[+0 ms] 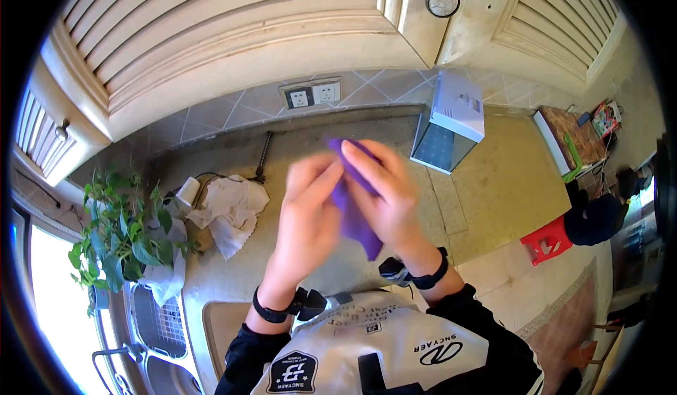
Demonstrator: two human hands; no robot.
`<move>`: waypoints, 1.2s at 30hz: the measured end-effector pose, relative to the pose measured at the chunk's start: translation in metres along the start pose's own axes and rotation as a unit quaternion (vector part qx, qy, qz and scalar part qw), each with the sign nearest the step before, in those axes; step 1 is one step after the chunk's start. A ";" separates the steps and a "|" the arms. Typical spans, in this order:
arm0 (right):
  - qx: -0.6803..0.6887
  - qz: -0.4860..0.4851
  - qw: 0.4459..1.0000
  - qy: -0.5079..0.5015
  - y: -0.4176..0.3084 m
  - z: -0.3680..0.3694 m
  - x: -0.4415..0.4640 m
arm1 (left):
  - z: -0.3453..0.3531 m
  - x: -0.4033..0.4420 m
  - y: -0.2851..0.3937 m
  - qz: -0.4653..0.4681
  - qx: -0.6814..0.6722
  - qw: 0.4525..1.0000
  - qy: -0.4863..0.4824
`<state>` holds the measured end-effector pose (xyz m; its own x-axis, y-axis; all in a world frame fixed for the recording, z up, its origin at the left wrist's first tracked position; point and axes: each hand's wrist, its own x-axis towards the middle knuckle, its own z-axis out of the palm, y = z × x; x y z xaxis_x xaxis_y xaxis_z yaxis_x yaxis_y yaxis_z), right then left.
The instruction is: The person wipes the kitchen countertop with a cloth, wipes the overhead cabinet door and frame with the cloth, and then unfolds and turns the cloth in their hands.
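A soft purple cloth point(357, 220) hangs between my two hands, above the countertop and in front of my chest. My left hand point(309, 208) is closed at its upper part, thumb and fingers pinched together and slightly blurred. On the other side, my right hand point(386, 192) grips the cloth's top, with part of the cloth showing between thumb and fingers. The lower end dangles free to a point. Folds and fingers hide its full shape. Dark bands with small black devices circle both wrists.
Left on the counter point(462, 215) lie a crumpled whitish rag point(233, 208) and a leafy potted plant point(127, 233) near the metal sink point(166, 349). A small glass tank point(446, 131) stands back right. Beyond the counter are a red stool point(548, 241) and a person point(599, 215). Cabinets point(282, 35) overhang.
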<state>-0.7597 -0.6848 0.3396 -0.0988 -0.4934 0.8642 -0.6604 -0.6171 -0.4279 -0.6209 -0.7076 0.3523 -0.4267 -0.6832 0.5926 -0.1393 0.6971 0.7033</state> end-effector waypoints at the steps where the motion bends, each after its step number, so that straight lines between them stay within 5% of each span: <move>1: -0.004 0.001 1.000 0.005 0.006 -0.005 0.007 | 0.004 0.006 -0.004 0.040 0.078 0.996 0.017; 3: -0.077 -0.012 0.997 0.026 0.021 -0.017 0.023 | 0.003 0.022 0.001 0.124 0.210 0.968 0.061; 5: 0.012 0.051 0.995 0.082 0.028 -0.027 0.045 | 0.001 0.038 -0.003 0.157 0.241 0.952 0.109; 7: -0.080 -0.060 0.989 0.113 0.034 -0.040 0.072 | -0.002 0.056 -0.006 0.187 0.267 0.932 0.158; 13: -0.207 -0.131 0.962 0.125 0.039 -0.036 0.105 | -0.008 0.105 -0.034 0.238 0.390 0.870 0.184; 26: -0.258 -0.102 0.958 0.067 0.028 -0.030 0.113 | -0.014 0.104 -0.045 0.275 0.372 0.877 0.126; 31: -0.259 -0.120 0.958 0.024 0.018 -0.023 0.117 | -0.001 0.108 -0.052 0.294 0.336 0.866 0.226; 36: -0.262 -0.163 0.951 0.009 0.028 -0.022 0.119 | -0.004 0.108 -0.049 0.279 0.331 0.873 0.225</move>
<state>-0.8063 -0.7467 0.4365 0.1660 -0.3145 0.9346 -0.9379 -0.3430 0.0511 -0.6569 -0.8166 0.3829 -0.2201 -0.1105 0.9692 -0.5717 0.8197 -0.0364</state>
